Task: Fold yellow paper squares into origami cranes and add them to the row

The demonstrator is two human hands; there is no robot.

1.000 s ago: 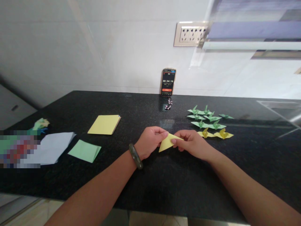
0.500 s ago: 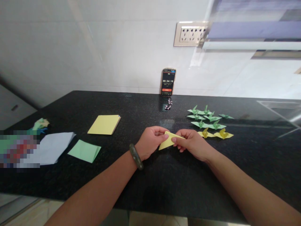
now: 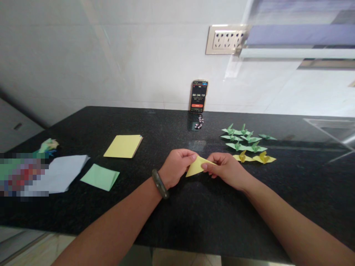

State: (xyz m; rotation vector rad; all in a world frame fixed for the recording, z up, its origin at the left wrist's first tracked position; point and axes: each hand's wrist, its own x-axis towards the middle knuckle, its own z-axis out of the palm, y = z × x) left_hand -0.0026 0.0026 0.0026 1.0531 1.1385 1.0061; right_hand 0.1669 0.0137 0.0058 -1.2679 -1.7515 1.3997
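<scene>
The dark desk runs bare along its near edge. Above its middle, 2 hands share a folded yellow paper: the left hand, with a dark bangle at its wrist, has thumb and fingers clamped on the left edge; the right hand pinches the right part the same way. The lower corner points toward the person. To the left lie a folded green sheet, white paper and, farther back, a yellow stack. Beyond the right hand sit 2 yellow cranes, then green cranes. Farther still, beads lie before a phone reading 00:34:19, upright by the wall.
</scene>
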